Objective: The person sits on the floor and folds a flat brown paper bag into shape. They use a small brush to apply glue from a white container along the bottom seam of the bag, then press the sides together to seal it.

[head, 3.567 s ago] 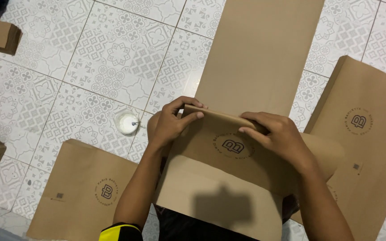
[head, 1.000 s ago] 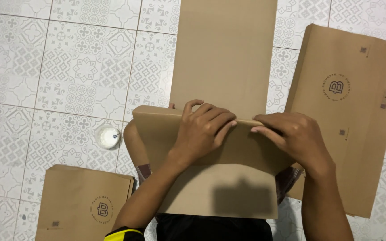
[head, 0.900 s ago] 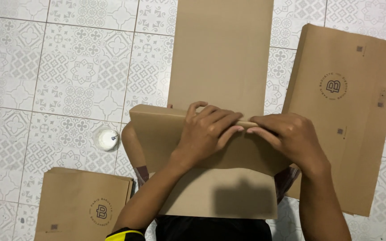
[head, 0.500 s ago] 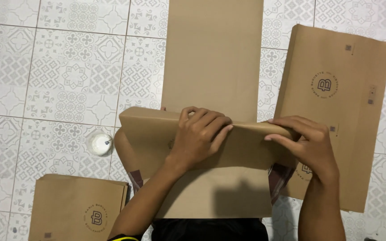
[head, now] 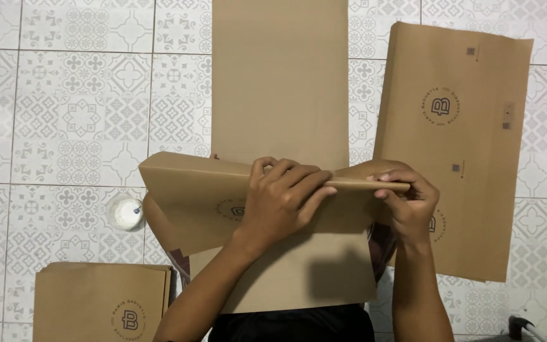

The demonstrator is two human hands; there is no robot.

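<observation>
At the centre of the frame, the left hand (head: 280, 202) presses flat on the folded flap of a long brown paper sheet (head: 280, 88) lying on the tiled floor (head: 64, 95). The right hand (head: 406, 202) pinches the fold's right end. A small white cup (head: 126, 212) sits left; paper bags (head: 457, 145) lie at right.

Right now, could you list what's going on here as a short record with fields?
Left hand: pressing flat on the folded brown paper sheet, fingers over its crease
Right hand: pinching the crease's right end
Right side: flat paper bag with a round logo
Lower left: stack of bags
Left of sheet: small white pot
Floor: patterned white tiles
</observation>
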